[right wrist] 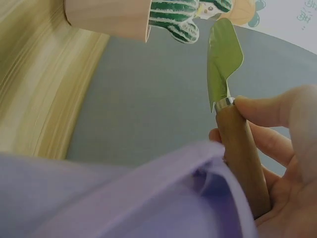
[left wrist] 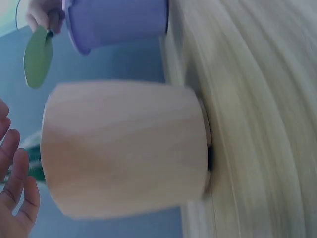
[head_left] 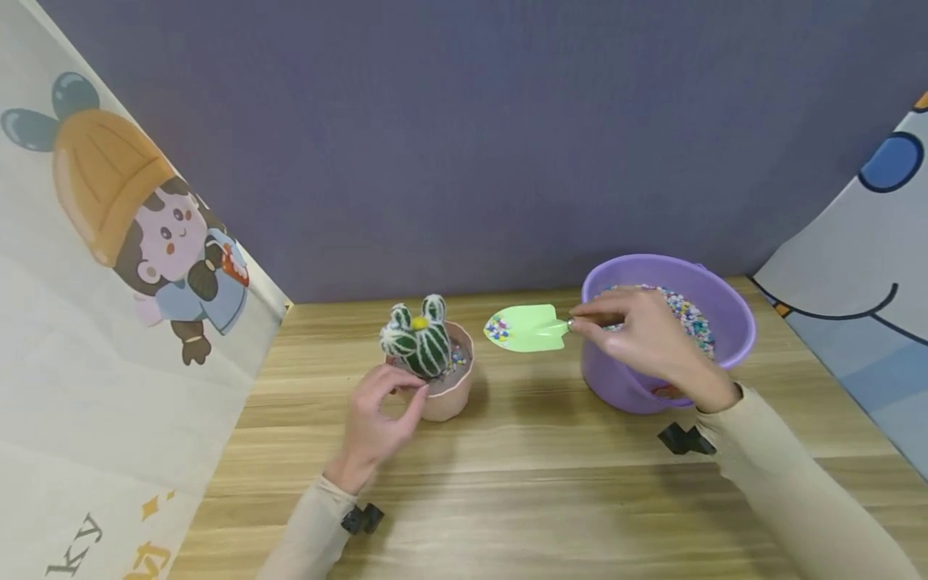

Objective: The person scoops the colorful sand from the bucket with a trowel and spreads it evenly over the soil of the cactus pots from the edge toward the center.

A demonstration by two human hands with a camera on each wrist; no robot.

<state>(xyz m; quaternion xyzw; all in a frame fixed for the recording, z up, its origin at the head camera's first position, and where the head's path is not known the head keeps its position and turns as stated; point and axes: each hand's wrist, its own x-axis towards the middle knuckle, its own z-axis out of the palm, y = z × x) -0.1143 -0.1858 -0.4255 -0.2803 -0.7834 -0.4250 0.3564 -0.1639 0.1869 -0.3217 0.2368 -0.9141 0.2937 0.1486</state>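
Observation:
My right hand (head_left: 641,334) grips the wooden handle (right wrist: 242,158) of a small green trowel (head_left: 536,329), its thumb near the metal collar. Colourful little pebbles (head_left: 499,329) lie at the tip of the blade, which points left and is held level between the bucket and the pot. A knitted green-and-white cactus (head_left: 428,342) with a yellow flower stands in a pale pink pot (left wrist: 124,148). A few pebbles dot the grey filling beside it. My left hand (head_left: 380,419) is at the pot's near rim, fingers loosely bent close to the cactus base, gripping nothing.
On the right, a purple bucket (head_left: 616,387) holds many multicoloured pebbles (head_left: 689,318), under my right hand. Pot and bucket stand on a wood-grain table (head_left: 522,499). A dark grey panel (head_left: 471,145) rises behind, with printed panels (head_left: 65,338) at both sides.

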